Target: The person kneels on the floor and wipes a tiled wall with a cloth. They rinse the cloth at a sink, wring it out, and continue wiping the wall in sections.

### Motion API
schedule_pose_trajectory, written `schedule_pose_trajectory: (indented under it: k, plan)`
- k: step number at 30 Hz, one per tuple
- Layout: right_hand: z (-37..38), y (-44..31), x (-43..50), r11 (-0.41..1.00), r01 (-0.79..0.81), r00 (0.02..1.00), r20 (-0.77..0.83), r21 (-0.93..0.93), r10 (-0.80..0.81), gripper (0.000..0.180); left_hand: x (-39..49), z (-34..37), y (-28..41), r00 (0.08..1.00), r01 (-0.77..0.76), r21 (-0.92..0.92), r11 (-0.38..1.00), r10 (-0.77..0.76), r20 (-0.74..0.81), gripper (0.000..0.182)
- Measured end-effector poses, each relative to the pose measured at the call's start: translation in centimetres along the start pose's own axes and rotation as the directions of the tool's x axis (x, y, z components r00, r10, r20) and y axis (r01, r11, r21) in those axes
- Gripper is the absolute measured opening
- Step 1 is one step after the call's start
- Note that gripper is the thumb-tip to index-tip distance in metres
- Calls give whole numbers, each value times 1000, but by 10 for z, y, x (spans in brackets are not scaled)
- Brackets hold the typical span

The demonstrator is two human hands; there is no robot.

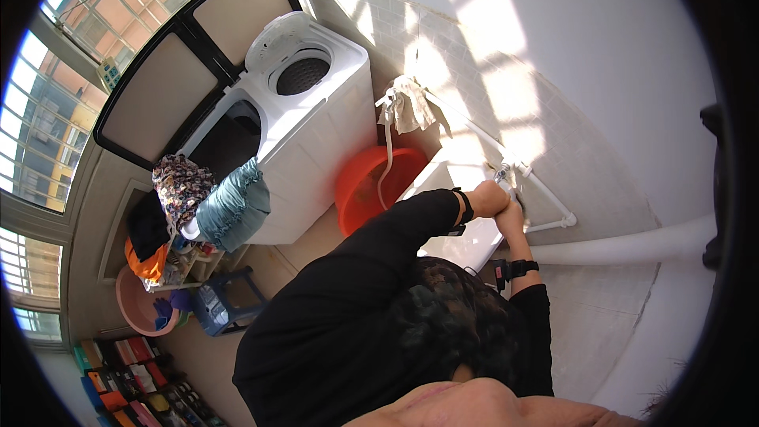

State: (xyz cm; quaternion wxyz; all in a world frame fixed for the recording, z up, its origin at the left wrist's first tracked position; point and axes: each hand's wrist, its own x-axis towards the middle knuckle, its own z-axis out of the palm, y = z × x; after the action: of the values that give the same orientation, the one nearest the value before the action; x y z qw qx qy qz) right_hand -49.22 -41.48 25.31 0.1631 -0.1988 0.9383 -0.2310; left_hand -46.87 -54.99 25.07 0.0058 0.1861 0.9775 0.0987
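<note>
My left hand [490, 198] is curled and reaches over the white sink [431, 181], right below a metal tap [503, 173] on the wall pipe. Pressed against it is my right hand [509, 217], with its fingers bent near the same tap. The fingers of both hands overlap, so what lies between them is hidden. I cannot tell whether they grip the tap, each other or something small. Black straps with small devices circle both wrists. A beige cloth [411, 105] hangs over the white pipe [474, 128] beyond the sink.
An orange-red basin [362, 181] stands between the sink and a twin-tub washing machine [323, 130] with its lids raised. Floral clothing [181, 187] and teal clothing [234, 207] hang at the machine's near end. A blue stool [216, 305] and pink tub [131, 308] stand lower left.
</note>
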Motion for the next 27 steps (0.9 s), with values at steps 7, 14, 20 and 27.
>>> schedule_pose_trajectory:
  k: [7,14,20,27]
  plan:
    - [13,8,-2,964,3,998,58,264,-18,25,-9,-4,-4,992,-122,20,992,122,-31,22]
    - [-10,-10,-14,848,-252,955,261,466,141,26,-9,-23,-8,992,-114,-33,993,115,42,27]
    - [-31,-16,-51,977,184,982,-60,110,-178,72,-19,-24,-23,949,225,-296,928,-140,282,17]
    - [-37,-22,-60,688,549,653,-271,-475,-708,61,-17,-52,-32,747,591,-642,488,-29,665,12]
